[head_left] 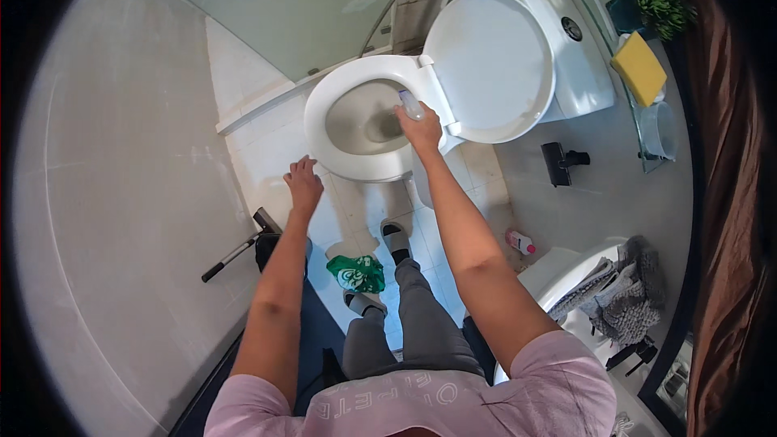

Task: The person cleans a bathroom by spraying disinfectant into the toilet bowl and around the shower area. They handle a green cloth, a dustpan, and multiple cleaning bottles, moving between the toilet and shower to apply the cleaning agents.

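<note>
My right hand (pixel 424 131) is closed round a small translucent bottle (pixel 412 105) with a bluish end, held over the toilet bowl. Below it the white toilet (pixel 320 113) has its lid (pixel 490 65) raised against the cistern, and the bowl's inside shows. My left hand (pixel 304 184) hangs just off the near left side of the toilet rim, its fingers loosely bent and apart, with nothing visible in them. Part of the bottle is hidden by my right fingers.
A green plastic bag (pixel 357 273) lies on the tiles by my slippers. A pink-and-white bottle (pixel 520 241) stands right, near a white basin (pixel 558 279) with grey cloths (pixel 623 299). A glass shelf with a yellow sponge (pixel 639 69) juts out at right. A black-handled tool (pixel 235 257) leans left.
</note>
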Demonstrator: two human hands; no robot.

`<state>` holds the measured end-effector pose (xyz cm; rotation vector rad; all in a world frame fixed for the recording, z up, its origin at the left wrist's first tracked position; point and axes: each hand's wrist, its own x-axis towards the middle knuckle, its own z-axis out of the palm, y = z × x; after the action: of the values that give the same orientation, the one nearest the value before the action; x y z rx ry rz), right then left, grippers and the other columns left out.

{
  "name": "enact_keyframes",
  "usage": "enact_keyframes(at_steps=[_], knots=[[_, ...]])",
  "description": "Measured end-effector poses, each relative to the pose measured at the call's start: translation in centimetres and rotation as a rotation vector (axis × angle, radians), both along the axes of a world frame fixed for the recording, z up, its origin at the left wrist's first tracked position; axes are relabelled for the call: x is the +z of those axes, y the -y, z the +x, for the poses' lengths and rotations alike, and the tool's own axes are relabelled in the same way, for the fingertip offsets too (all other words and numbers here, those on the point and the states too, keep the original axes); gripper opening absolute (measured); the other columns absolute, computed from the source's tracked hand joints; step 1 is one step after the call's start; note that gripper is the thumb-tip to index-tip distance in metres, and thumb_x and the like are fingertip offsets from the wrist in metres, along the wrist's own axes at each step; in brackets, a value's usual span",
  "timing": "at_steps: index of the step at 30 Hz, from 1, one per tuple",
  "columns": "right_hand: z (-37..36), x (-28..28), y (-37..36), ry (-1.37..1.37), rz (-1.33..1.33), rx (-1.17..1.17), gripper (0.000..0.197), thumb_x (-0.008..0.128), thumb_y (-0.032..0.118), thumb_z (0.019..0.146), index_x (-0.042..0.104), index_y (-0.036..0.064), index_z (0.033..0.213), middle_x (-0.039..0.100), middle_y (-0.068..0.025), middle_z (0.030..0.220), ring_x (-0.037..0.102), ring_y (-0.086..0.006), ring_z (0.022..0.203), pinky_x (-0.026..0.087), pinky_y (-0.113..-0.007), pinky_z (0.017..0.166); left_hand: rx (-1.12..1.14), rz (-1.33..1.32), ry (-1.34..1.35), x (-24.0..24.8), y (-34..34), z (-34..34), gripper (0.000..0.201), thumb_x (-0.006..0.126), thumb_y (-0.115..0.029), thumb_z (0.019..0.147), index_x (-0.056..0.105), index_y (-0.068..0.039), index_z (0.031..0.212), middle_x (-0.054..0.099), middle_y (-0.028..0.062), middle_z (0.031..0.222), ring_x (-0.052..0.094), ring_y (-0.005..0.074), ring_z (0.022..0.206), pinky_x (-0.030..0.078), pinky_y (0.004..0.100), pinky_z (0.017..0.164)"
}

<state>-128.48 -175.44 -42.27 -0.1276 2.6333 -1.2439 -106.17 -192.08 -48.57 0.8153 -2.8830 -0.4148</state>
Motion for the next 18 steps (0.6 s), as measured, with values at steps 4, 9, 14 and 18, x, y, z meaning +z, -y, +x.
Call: enact_keyframes(at_steps=[4, 9, 14, 18], knots=[[2.1, 0.2, 4.0, 0.003, 0.134, 0.152, 0.033, 0.064, 0.041, 0.068, 0.063, 0.0104, 0.081, 0.064, -0.0144, 0.078, 0.061, -0.0328, 0.075, 0.048, -0.043, 0.067, 0.059, 0.105, -0.085, 2.4, -4.1, 3.7, 0.033, 0.057, -0.003, 0.068, 0.056, -0.012, 0.100, 0.051, 0.0081, 0.116, 0.045, 0.0266, 0.106, 0.031, 0.0441, 0.085], [6.5, -0.2, 6.2, -0.016, 0.089, 0.354, 0.037, 0.063, 0.042, 0.068, 0.062, 0.0074, 0.081, 0.063, -0.0169, 0.080, 0.061, -0.0331, 0.079, 0.048, -0.042, 0.069, 0.141, 0.208, -0.062, 4.0, -7.0, 8.9, 0.024, 0.058, -0.004, 0.070, 0.058, -0.010, 0.094, 0.052, 0.0090, 0.115, 0.046, 0.0272, 0.105, 0.032, 0.0432, 0.085], [9.8, -2.4, 2.3, 0.057, 0.145, 0.483, 0.044, 0.059, 0.047, 0.070, 0.063, 0.0071, 0.089, 0.063, -0.0184, 0.084, 0.060, -0.0340, 0.082, 0.047, -0.043, 0.073, 0.155, 0.243, -0.041, 5.0, -7.4, 8.4, 0.022, 0.057, -0.005, 0.072, 0.059, -0.010, 0.093, 0.052, 0.0092, 0.114, 0.046, 0.0270, 0.106, 0.031, 0.0425, 0.086], [9.7, -3.7, -2.9, 0.183, 0.285, 0.230, 0.049, 0.057, 0.051, 0.070, 0.062, 0.0068, 0.091, 0.063, -0.0181, 0.084, 0.060, -0.0350, 0.081, 0.046, -0.044, 0.075, 0.118, 0.246, -0.139, 6.7, -6.9, 5.1, 0.021, 0.057, -0.005, 0.073, 0.060, -0.010, 0.092, 0.054, 0.0092, 0.113, 0.048, 0.0266, 0.105, 0.031, 0.0414, 0.085]])
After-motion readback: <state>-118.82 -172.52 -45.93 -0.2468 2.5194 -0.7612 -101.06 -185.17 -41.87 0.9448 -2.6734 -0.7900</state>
